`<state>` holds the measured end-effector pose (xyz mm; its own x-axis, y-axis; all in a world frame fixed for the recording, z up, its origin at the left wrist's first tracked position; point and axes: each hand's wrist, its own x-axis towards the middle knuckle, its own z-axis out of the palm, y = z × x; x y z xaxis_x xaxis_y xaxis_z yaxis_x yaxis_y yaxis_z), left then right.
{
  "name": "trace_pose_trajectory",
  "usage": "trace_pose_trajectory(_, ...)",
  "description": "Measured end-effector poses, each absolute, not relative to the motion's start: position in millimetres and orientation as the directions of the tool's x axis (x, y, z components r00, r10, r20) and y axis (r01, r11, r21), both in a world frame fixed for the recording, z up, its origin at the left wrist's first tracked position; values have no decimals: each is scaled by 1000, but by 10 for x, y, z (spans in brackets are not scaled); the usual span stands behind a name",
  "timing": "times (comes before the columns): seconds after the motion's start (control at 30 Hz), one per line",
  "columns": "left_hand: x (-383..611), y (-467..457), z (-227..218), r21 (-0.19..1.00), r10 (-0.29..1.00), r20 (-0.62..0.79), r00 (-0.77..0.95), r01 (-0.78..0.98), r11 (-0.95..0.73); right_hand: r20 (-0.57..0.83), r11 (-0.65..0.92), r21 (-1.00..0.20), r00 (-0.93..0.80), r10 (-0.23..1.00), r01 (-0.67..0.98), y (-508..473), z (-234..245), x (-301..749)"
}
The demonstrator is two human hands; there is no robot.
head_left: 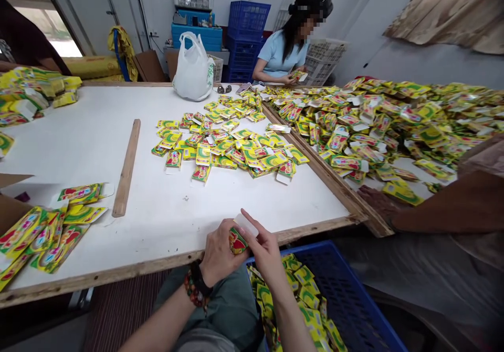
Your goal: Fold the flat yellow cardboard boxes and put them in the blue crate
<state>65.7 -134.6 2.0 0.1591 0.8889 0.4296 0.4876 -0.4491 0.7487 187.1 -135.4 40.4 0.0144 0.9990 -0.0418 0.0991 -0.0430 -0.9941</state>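
Observation:
Between my two hands, just over the table's near edge, is a small yellow, green and red carton with a white flap standing up from its end. My left hand wraps round the carton's left side. On the other side my right hand grips it too, its index finger stretched along the flap. The carton's lower part is hidden by my fingers. Beyond my hands lies a loose heap of similar cartons on the white table, several with white flaps open.
A blue crate holding many cartons stands below my right arm. Wooden strips divide the tabletop. A large carton pile lies at right, beside a co-worker's arm. Another person sits behind a white plastic bag.

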Motion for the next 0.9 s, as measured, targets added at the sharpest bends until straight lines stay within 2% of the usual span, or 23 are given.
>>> trace_pose_trajectory(0.07,663,-1343,35,774,900,410,147,467,-428,77,77,-978,-4,997,193,-1422,417,1833)
trace_pose_trajectory(0.13,669,-1339,67,800,926,330,185,465,-379,120,102,-956,48,992,277,-1463,430,1806)
trace_pose_trajectory(0.23,675,-1332,109,811,956,162,243,520,-270,23,-50,-941,211,977,334,-1434,437,1797)
trace_pose_trajectory(0.3,682,-1325,116,815,968,109,225,537,-217,-36,-111,-941,229,973,320,-1378,449,1804)
trace_pose_trajectory(0.43,726,-1327,99,848,982,84,168,505,-159,0,-14,-969,56,998,245,-1314,487,1771)
trace_pose_trajectory(0.57,697,-1362,130,861,986,43,164,495,-120,142,163,-915,-84,986,369,-1388,496,1721)
trace_pose_trajectory(0.6,648,-1348,154,858,975,46,217,491,-150,177,202,-889,-98,979,411,-1432,501,1755)
trace_pose_trajectory(0.67,492,-1231,227,845,891,52,451,456,-280,201,227,-845,-105,974,484,-1550,520,1932)
trace_pose_trajectory(0.73,294,-955,329,811,728,29,685,409,-418,144,178,-793,-105,984,582,-1694,541,2239)
trace_pose_trajectory(0.77,199,-754,387,783,681,10,732,418,-460,71,127,-747,-111,991,653,-1763,548,2413)
trace_pose_trajectory(0.8,119,-520,443,735,724,4,689,489,-469,35,94,-678,-96,995,729,-1822,549,2578)
trace_pose_trajectory(0.83,61,-263,493,667,818,28,574,599,-444,7,58,-601,-68,998,797,-1867,545,2714)
trace_pose_trajectory(0.9,14,250,556,540,960,105,260,796,-275,14,53,-491,-52,999,870,-1903,521,2849)
